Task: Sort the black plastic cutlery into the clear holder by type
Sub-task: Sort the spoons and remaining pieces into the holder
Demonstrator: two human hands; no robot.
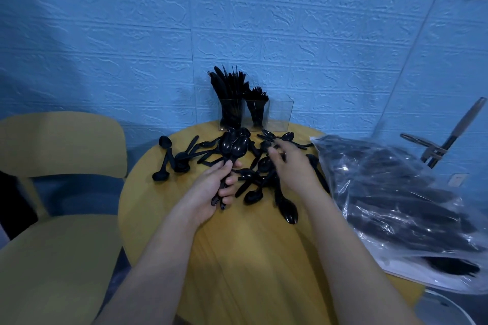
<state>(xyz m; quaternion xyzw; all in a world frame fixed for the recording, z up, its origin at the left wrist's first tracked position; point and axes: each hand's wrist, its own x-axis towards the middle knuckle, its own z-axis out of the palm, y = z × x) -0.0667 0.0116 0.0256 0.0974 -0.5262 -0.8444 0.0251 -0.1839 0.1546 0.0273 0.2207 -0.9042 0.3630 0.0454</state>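
A clear holder [281,116] with three compartments stands at the table's far edge. Its left compartment holds black knives [227,87], the middle one black forks [257,99], and the right one looks empty. Several loose black spoons [182,161] lie scattered over the round wooden table [250,258]. My left hand [211,190] is shut on a bunch of spoons [235,146], bowls pointing up and away. My right hand [290,163] hovers over the pile with fingers curled; I cannot tell whether it grips a spoon.
A clear plastic bag [401,198] full of black cutlery lies on the table's right side. A yellow chair [58,192] stands to the left. A metal stand [449,137] is at the far right, against the blue textured wall.
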